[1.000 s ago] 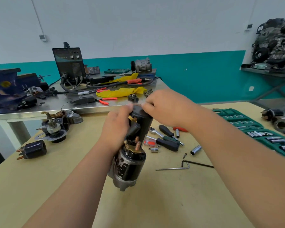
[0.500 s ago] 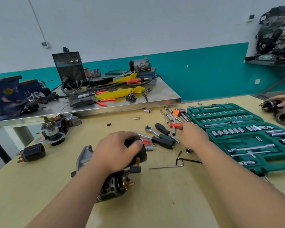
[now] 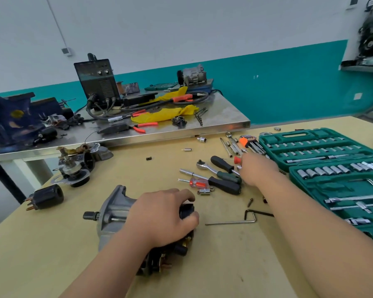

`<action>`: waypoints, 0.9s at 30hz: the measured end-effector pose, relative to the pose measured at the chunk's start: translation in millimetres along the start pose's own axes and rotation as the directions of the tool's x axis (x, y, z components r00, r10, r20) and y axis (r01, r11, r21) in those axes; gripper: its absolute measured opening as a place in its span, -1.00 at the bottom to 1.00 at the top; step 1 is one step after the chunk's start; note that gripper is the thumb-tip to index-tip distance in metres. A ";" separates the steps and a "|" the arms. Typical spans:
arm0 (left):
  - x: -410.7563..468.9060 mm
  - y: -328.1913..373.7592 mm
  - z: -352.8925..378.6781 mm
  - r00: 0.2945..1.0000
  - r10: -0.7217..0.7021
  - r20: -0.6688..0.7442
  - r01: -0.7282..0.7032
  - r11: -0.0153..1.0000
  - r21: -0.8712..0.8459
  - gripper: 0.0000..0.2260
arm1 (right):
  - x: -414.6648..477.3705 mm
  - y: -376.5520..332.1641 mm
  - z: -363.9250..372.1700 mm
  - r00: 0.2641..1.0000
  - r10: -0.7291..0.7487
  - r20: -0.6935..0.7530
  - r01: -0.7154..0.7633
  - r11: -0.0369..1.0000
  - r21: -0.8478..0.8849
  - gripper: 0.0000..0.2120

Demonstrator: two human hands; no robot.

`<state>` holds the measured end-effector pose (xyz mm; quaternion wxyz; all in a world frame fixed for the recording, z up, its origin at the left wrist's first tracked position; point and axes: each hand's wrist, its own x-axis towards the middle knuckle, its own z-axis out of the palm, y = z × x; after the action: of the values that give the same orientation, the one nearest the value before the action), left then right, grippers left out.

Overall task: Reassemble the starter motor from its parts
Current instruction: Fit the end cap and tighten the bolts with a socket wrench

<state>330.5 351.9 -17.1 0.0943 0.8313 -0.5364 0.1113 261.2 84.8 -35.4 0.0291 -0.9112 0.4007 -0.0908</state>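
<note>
The starter motor [image 3: 114, 211] lies on its side on the yellow table [image 3: 52, 254], silver nose housing to the left, black body and copper terminals to the right. My left hand [image 3: 159, 218] lies over its middle and grips it. My right hand [image 3: 256, 171] reaches into the loose tools, fingertips closed on a small red-handled tool [image 3: 237, 159]; the grip is blurred. A black cylindrical part with copper pins [image 3: 46, 196] and a dismantled motor assembly [image 3: 73, 168] sit at the left.
A ratchet [image 3: 202, 164], black-handled screwdrivers [image 3: 224, 184], a small red screwdriver [image 3: 199, 182], loose sockets and a long Allen key [image 3: 230, 222] lie mid-table. An open green socket case [image 3: 332, 168] fills the right. A cluttered steel bench [image 3: 213, 123] stands behind.
The motor went from held upright in both hands to lying on the table under my left hand. My right hand let go and reached right to the tools.
</note>
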 end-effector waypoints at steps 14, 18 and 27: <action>-18.1 -1.0 -11.8 0.990 -0.077 -0.116 0.070 0.996 -0.063 -0.47 | -49.1 -80.2 -1.7 0.785 -0.619 0.005 0.605 0.766 -0.215 -0.74; -20.9 -0.4 -15.1 0.984 -0.094 -0.151 0.082 0.993 -0.086 -0.50 | -50.5 -85.8 2.8 0.829 -0.558 0.034 0.548 0.800 -0.243 -0.80; -37.6 6.4 -26.2 0.979 -0.082 -0.188 0.053 0.986 -0.159 -0.61 | -74.2 -74.3 -21.7 0.873 -0.475 -0.107 0.467 0.753 0.463 -0.90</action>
<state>307.4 389.3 -2.5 0.2132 0.8246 -0.5030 0.1470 261.8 190.1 -15.4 0.2312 -0.9476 0.1236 -0.1826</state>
